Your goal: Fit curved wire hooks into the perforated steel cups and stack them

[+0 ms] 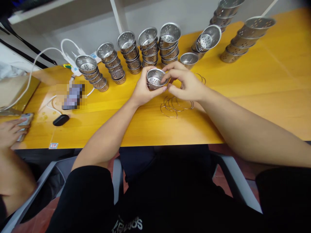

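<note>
A small perforated metal cup (153, 84) is tilted toward me above the table, its holed bottom showing. My left hand (142, 89) wraps round its left side, thumb along the near side. At the cup's right rim, my right hand (184, 82) has its fingers bent, with fingertips reaching over the edge and the thumb close to the outer wall. Whether a thin wire lies under those fingertips is hidden. Several thin, open wire rings (173, 105) lie loosely on the table just below the hands. Beyond my right hand stands a single low cup (189, 60).
Stacks of perforated cups (148, 45) line the back of the yellow table (109, 126), with a tall leaning stack (246, 37) at right. Left are a blurred phone (74, 96), white cables and a black oval case (61, 120). Another person's hand (11, 131) rests on a phone.
</note>
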Demonstrator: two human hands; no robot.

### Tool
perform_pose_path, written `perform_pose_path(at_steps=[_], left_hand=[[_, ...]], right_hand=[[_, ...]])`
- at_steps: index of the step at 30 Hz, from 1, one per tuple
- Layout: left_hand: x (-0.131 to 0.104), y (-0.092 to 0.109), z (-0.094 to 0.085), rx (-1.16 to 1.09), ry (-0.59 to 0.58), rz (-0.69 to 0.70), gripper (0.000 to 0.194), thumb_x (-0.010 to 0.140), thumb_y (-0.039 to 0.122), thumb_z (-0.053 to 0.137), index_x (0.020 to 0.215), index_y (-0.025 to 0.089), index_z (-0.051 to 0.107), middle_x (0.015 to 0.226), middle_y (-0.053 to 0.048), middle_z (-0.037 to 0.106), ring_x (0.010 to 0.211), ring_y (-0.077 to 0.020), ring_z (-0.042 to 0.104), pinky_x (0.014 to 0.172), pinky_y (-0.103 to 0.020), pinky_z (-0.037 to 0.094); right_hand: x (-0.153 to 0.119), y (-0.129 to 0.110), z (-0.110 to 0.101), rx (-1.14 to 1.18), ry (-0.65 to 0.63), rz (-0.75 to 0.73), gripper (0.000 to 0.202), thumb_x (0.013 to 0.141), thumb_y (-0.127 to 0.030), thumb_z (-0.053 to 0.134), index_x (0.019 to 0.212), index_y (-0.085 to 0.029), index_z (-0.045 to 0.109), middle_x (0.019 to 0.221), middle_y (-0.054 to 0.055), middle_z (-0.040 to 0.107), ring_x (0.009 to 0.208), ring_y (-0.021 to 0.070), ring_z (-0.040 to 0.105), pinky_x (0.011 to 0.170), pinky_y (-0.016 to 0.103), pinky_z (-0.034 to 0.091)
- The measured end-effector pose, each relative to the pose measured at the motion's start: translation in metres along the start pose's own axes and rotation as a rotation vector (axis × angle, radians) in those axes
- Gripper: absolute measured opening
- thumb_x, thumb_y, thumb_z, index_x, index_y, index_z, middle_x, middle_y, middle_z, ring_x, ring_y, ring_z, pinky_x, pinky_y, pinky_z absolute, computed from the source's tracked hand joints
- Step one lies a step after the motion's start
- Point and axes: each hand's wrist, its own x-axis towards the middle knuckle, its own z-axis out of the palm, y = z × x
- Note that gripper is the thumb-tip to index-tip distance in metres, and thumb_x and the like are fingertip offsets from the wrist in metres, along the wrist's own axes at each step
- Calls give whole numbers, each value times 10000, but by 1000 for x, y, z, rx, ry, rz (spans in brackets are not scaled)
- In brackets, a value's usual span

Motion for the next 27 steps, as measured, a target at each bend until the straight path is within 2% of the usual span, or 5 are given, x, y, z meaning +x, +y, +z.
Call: perform_pose_path(at_steps=[5, 9, 12, 20, 27], left_hand=[[-2, -5, -3, 7, -34, -123, 1078, 1096, 787, 957, 1882, 426, 314, 1856, -145, 612, 1638, -327, 756, 1273, -479, 722], [-1, -16, -4, -6, -25, -149, 985, 1154, 688, 891, 1916, 464, 307, 1920, -142, 618, 1554, -268, 767, 1141, -406, 735], [-1, -19, -5, -4, -12, -141, 851, 1193, 601, 829, 1890, 451, 363, 1894, -134, 658, 1509, -249, 775, 1111, -395, 735], [-2, -19, -3, -25, -14, -111, 694, 1224, 511, 803, 1815, 410, 456, 1861, -131, 683, 1466, -243, 777, 1096, -403, 737], [-3, -22, -2, -27, -34, -111, 631, 1237, 510, 789, 1792, 406, 506, 1878, -124, 650, 1466, -251, 765, 1086, -405, 731]], right_hand=[[4, 18, -24, -16, 55, 75, 415, 942, -725, 1072, 1185, -435, 902, 1592, 77, 836, 1376, 446, 763, 1152, 706, 769], [9, 51, -66, -179, 356, 222, 226, 961, -317, 1003, 1037, -336, 791, 1563, 150, 784, 1224, 338, 776, 1030, 521, 752], [10, 70, -86, -285, 488, 387, 254, 1016, -92, 914, 1035, -298, 766, 1613, 167, 751, 987, 238, 731, 965, 477, 705], [6, 86, -75, -345, 369, 419, 214, 1072, -171, 999, 1177, -331, 904, 1624, 124, 743, 1142, 296, 763, 1090, 524, 728], [5, 104, -73, -400, 339, 448, 215, 1053, -210, 1069, 1219, -267, 944, 1577, 166, 742, 1135, 319, 818, 1165, 534, 718]])
